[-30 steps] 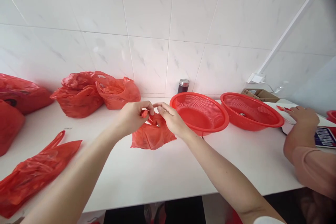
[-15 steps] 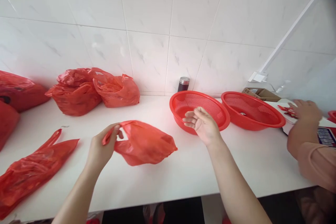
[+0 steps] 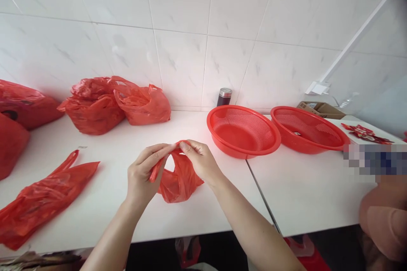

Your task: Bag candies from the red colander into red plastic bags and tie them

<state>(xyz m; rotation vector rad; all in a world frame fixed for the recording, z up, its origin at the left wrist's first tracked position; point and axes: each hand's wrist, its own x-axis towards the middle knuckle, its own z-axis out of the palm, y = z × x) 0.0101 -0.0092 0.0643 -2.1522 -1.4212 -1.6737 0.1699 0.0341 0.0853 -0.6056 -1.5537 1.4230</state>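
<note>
A red plastic bag hangs low over the white table, its handles gathered at the top. My left hand is closed on the handle part, with a strip of red plastic showing below the fingers. Beside it, my right hand pinches the same bag between thumb and fingers, close to the left fingertips. Another red bag lies flattened on the table at the left.
Full red bags stand along the wall. Two red baskets, one nearer and one further right, sit before a dark flask. A person's arm is at the right, near small red packets.
My right hand has moved left from above the basket and taken hold of the bag beside my left hand. The bag has turned and bunched. The other person's hand has left the red packets.
</note>
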